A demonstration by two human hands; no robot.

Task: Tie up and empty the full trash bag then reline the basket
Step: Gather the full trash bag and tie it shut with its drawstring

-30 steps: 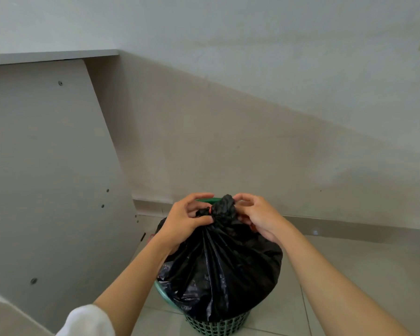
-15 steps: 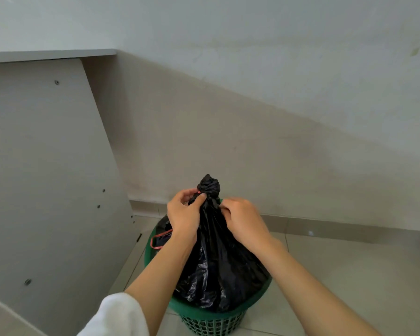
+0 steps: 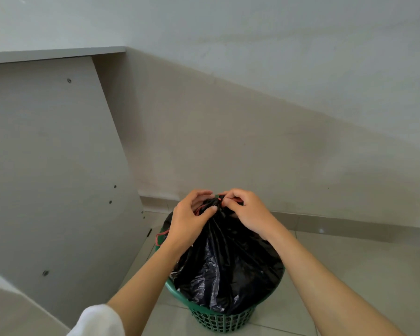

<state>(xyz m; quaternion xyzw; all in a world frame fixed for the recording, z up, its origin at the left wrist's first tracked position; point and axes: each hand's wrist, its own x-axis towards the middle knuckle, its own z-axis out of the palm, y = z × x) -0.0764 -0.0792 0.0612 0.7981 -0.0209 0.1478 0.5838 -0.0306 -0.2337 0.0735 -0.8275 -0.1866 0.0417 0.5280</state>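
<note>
Head view: left hand [image 3: 188, 223] and right hand [image 3: 246, 214] pinch the trash bag [image 3: 226, 263] neck at twelve o'clock of the basket [image 3: 218, 320]; tying seems unfinished, emptying and relining remain.

Two hands meet low in the frame's centre: the left hand [image 3: 189, 220] and right hand [image 3: 246, 212] pinch the gathered neck of a black trash bag [image 3: 224, 263], which sits in a green mesh basket [image 3: 218, 320] on pale floor tiles [image 3: 361, 267].
</note>
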